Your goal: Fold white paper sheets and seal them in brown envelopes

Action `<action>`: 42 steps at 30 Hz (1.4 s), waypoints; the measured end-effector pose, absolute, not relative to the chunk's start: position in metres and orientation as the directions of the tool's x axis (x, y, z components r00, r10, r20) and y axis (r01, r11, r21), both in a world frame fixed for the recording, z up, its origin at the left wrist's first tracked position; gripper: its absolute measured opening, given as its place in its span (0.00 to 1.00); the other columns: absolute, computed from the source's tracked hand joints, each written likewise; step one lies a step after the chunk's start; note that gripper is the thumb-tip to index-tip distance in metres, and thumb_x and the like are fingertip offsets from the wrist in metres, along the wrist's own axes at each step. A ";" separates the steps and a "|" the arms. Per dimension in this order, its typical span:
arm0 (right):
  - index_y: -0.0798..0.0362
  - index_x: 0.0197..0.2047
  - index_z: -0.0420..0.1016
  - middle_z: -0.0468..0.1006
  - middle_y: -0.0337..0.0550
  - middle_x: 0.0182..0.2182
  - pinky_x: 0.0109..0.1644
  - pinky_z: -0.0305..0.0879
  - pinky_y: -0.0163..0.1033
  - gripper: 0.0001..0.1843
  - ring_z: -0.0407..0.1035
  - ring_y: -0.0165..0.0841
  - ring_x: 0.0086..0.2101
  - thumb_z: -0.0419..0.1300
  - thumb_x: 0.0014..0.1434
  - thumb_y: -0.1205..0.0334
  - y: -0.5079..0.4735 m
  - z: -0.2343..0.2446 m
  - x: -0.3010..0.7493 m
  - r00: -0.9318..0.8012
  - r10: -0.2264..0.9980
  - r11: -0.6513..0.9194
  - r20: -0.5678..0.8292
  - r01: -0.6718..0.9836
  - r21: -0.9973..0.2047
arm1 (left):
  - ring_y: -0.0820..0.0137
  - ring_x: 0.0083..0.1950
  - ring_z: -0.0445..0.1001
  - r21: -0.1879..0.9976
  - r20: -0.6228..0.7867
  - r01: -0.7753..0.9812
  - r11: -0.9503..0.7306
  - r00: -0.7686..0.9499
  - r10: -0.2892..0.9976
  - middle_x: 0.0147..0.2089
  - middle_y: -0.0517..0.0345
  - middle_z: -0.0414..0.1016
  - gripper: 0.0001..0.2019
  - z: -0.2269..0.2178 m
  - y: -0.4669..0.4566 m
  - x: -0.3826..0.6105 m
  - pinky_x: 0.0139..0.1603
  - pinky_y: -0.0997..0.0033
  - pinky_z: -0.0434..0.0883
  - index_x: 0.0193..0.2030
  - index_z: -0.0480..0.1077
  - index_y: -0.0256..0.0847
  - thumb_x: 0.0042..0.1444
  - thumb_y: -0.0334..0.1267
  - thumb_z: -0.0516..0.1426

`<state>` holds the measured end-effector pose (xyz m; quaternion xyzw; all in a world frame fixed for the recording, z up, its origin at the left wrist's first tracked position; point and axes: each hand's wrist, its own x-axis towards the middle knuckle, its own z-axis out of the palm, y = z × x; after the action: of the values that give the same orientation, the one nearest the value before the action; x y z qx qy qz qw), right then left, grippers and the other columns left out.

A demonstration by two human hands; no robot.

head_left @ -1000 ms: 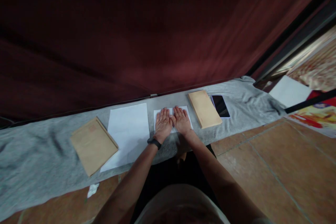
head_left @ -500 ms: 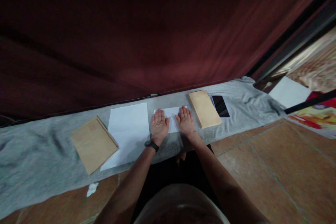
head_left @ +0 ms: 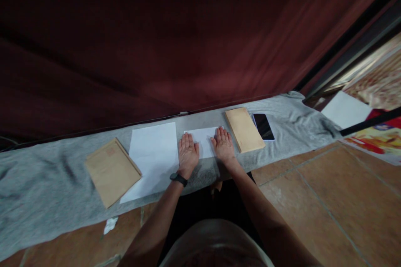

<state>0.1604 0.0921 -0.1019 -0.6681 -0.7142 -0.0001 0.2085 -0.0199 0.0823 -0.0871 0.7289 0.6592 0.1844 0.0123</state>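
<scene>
A small white sheet of paper (head_left: 203,137), perhaps folded, lies crosswise on the grey cloth in front of me. My left hand (head_left: 188,152) rests flat over its left end, fingers stretched out, a dark band on the wrist. Over the right end lies my right hand (head_left: 223,146), palm down and fingers extended. Neither hand grips anything. Just left of my left hand is a larger stack or sheet of white paper (head_left: 153,154). To the right of my right hand sits a stack of brown envelopes (head_left: 244,129).
More brown envelopes (head_left: 112,173) overlap the large paper's left edge. A phone (head_left: 263,127) lies beyond the right-hand stack. The grey cloth (head_left: 46,187) covers a narrow surface against a dark red curtain (head_left: 188,50). A white scrap (head_left: 110,225) is on the tiled floor.
My left hand has slid slightly left along the small paper, baring more of its middle. My right hand has shifted very slightly right. The papers and envelopes stay in place.
</scene>
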 end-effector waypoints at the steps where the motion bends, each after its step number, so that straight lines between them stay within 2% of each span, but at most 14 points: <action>1: 0.69 0.72 0.53 0.56 0.65 0.69 0.70 0.48 0.57 0.35 0.52 0.51 0.68 0.41 0.73 0.49 0.092 -0.102 0.160 -0.021 0.955 0.107 0.297 0.955 -0.277 | 0.54 0.76 0.49 0.263 0.254 0.956 -0.134 0.066 0.965 0.74 0.32 0.53 0.29 -0.086 0.080 -0.020 0.74 0.47 0.52 0.71 0.54 0.22 0.69 0.40 0.42; 5: 0.68 0.72 0.54 0.56 0.64 0.69 0.70 0.48 0.57 0.35 0.51 0.50 0.68 0.41 0.73 0.49 0.092 -0.101 0.160 -0.022 0.956 0.109 0.293 0.953 -0.283 | 0.56 0.77 0.46 0.235 0.275 0.942 -0.238 0.170 0.946 0.74 0.36 0.52 0.29 -0.081 0.062 -0.014 0.75 0.48 0.50 0.73 0.51 0.24 0.70 0.41 0.42; 9: 0.68 0.72 0.54 0.56 0.64 0.69 0.70 0.48 0.57 0.35 0.51 0.50 0.69 0.41 0.73 0.50 0.092 -0.101 0.160 -0.013 0.957 0.101 0.289 0.951 -0.292 | 0.58 0.77 0.47 0.203 0.236 0.918 -0.342 0.294 0.926 0.75 0.39 0.51 0.29 -0.079 0.043 -0.003 0.75 0.50 0.51 0.73 0.50 0.26 0.70 0.41 0.43; 19: 0.66 0.71 0.55 0.56 0.61 0.70 0.71 0.46 0.57 0.33 0.50 0.48 0.69 0.40 0.74 0.51 0.087 -0.087 0.156 -0.008 0.966 0.096 0.260 0.940 -0.327 | 0.57 0.77 0.47 0.155 0.199 0.919 -0.362 0.330 0.923 0.75 0.41 0.51 0.29 -0.076 0.037 -0.002 0.74 0.48 0.52 0.73 0.52 0.30 0.70 0.42 0.44; 23: 0.62 0.72 0.54 0.55 0.55 0.71 0.72 0.46 0.52 0.32 0.47 0.43 0.70 0.40 0.74 0.51 0.071 -0.080 0.144 -0.152 0.960 0.232 0.234 0.900 -0.368 | 0.56 0.77 0.46 0.146 0.180 0.916 -0.374 0.347 0.920 0.75 0.39 0.50 0.28 -0.076 0.037 -0.001 0.74 0.47 0.51 0.73 0.51 0.29 0.68 0.37 0.45; 26: 0.57 0.72 0.56 0.57 0.50 0.70 0.73 0.45 0.51 0.30 0.49 0.39 0.70 0.41 0.74 0.51 0.059 -0.079 0.134 -0.286 0.932 0.354 0.223 0.853 -0.384 | 0.57 0.77 0.44 0.143 0.176 0.910 -0.390 0.364 0.914 0.76 0.40 0.49 0.29 -0.077 0.036 -0.002 0.75 0.48 0.51 0.74 0.49 0.30 0.67 0.31 0.45; 28: 0.57 0.72 0.57 0.59 0.49 0.70 0.73 0.44 0.51 0.30 0.50 0.39 0.69 0.42 0.74 0.51 0.055 -0.080 0.130 -0.313 0.925 0.375 0.216 0.843 -0.385 | 0.58 0.78 0.43 0.145 0.178 0.906 -0.398 0.372 0.911 0.76 0.40 0.50 0.30 -0.079 0.036 -0.003 0.75 0.47 0.51 0.75 0.48 0.31 0.66 0.30 0.44; 35: 0.58 0.71 0.57 0.58 0.51 0.70 0.73 0.44 0.52 0.30 0.50 0.42 0.69 0.42 0.73 0.51 0.059 -0.082 0.135 -0.240 0.950 0.297 0.200 0.895 -0.334 | 0.58 0.77 0.45 0.172 0.176 0.916 -0.363 0.334 0.926 0.75 0.40 0.51 0.27 -0.078 0.037 -0.001 0.75 0.48 0.52 0.73 0.52 0.28 0.68 0.32 0.42; 42: 0.61 0.72 0.54 0.56 0.56 0.70 0.72 0.46 0.54 0.32 0.50 0.44 0.69 0.43 0.73 0.51 0.057 -0.089 0.149 -0.131 0.959 0.205 0.251 0.934 -0.294 | 0.58 0.77 0.45 0.197 0.196 0.931 -0.308 0.270 0.943 0.75 0.39 0.50 0.29 -0.076 0.038 -0.005 0.75 0.48 0.52 0.73 0.51 0.27 0.68 0.37 0.43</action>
<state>0.1493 0.0570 -0.0886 -0.6297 -0.7513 0.0329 0.1945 -0.0050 0.0378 -0.0764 0.7967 0.5878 0.1390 0.0214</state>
